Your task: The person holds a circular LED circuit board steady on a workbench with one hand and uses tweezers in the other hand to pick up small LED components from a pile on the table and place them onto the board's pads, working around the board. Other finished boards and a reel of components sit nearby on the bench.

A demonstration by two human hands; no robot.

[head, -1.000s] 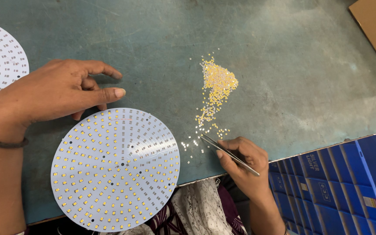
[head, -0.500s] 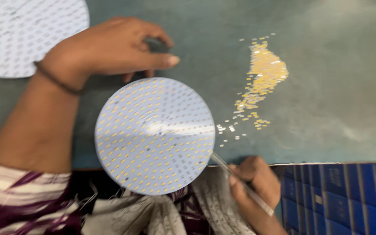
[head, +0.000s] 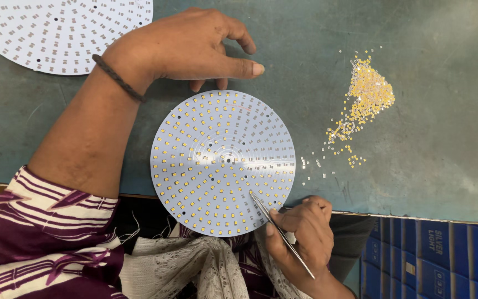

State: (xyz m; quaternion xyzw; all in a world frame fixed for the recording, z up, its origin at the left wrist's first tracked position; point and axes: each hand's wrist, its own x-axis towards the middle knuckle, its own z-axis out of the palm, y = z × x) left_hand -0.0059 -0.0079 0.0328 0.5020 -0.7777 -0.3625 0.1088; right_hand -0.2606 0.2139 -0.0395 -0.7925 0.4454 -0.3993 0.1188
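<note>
Your right hand [head: 300, 241] is pinching a pair of slim metal tweezers [head: 280, 232] between thumb and fingers, gripping them around the middle so the long end is running back past your wrist. The tweezer tips are resting on the round white circuit board [head: 222, 161], on its lower right part, among the rows of small yellow chips; whether a chip is caught between the tips is too small to tell. The board is lying flat on the grey-green table [head: 443, 166], with its lower edge hanging over the table's near edge above your lap.

Your left hand [head: 195, 47] is holding nothing: it is lying palm down on the table just beyond the board's far rim, fingers loosely spread, with fingertips touching or almost touching that rim. A dark band is sitting on that wrist.

To the right of the board, a loose heap of tiny yellow chips [head: 367, 94] is lying on the table, trailing down into scattered pieces near the board's right edge. A second round board [head: 62, 33] is lying at the far left corner. Blue cartons [head: 443, 260] are standing below the table's edge at the right.
</note>
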